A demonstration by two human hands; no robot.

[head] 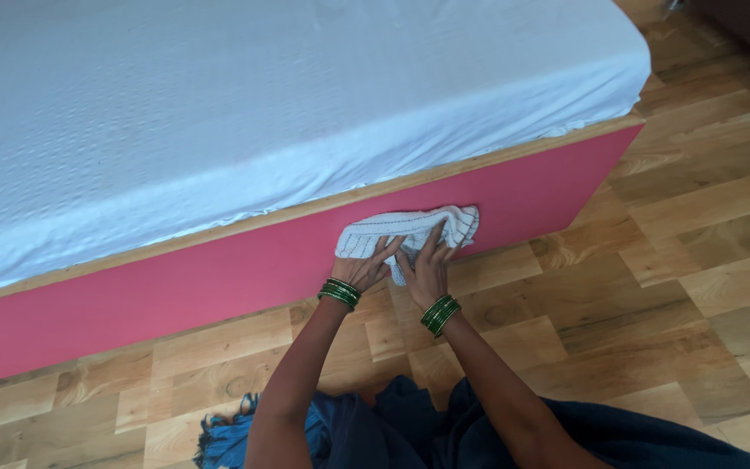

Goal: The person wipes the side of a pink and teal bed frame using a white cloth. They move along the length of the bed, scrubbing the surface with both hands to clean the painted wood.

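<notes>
Left hand (365, 267) and right hand (425, 271), fingers spread flat, press a white cloth (410, 230) against the bed's pink side panel (219, 269), just above the wood floor (670, 260).

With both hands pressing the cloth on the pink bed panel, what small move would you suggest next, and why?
Probably slide the white cloth sideways along the pink panel. The left hand and right hand press it flat near the panel's right end, and a long stretch of panel lies to its left.
</notes>
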